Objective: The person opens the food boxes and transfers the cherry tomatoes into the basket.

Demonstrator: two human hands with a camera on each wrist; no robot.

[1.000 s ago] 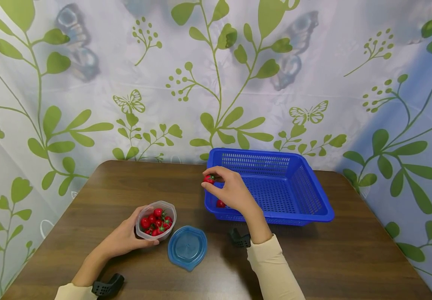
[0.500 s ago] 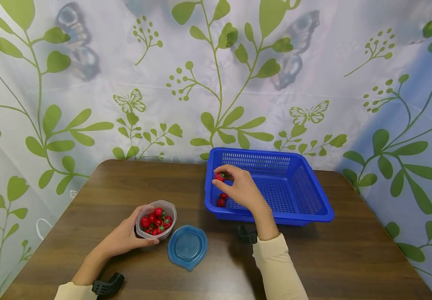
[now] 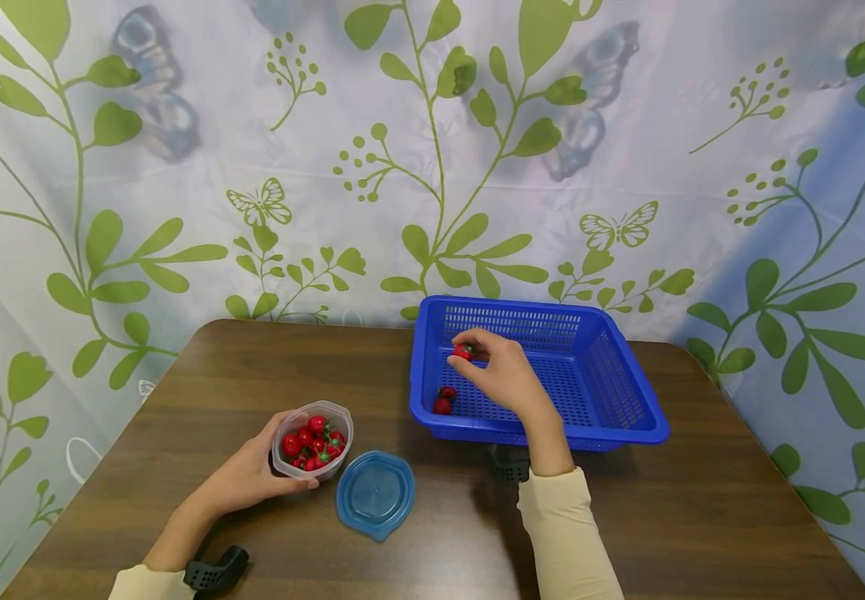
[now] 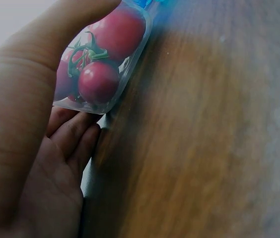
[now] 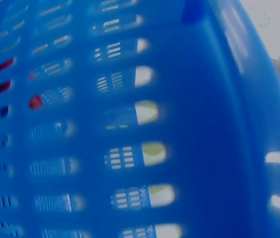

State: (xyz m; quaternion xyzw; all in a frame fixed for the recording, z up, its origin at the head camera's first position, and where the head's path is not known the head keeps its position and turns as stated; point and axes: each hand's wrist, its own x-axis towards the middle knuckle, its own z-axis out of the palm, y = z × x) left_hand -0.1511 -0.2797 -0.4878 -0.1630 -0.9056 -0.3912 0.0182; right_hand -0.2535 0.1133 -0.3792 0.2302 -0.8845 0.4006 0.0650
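My left hand (image 3: 248, 475) grips a small clear plastic tub (image 3: 333, 471) from its left side, thumb along the near side. Inside lie several small red tomatoes (image 3: 317, 443) with green stems; the left wrist view shows tomatoes (image 4: 99, 82) through the tub's wall. Over the left part of a blue perforated basket (image 3: 612, 435), my right hand (image 3: 506, 377) pinches a tomato (image 3: 463, 352) between thumb and fingers. Two more red tomatoes (image 3: 442, 406) rest in the basket's near left corner. The basket's wall (image 5: 194, 124) fills the right wrist view, hiding most of that hand.
A translucent blue lid (image 3: 376, 496) lies on the brown wooden table (image 3: 290, 358), between the tub and the basket. Behind the table hangs a curtain (image 3: 312, 150) printed with leaves and butterflies.
My right hand has moved rightward, carrying the tomato from the basket's left rim to farther inside it. A second tomato in the corner has come into sight. The left hand stays still.
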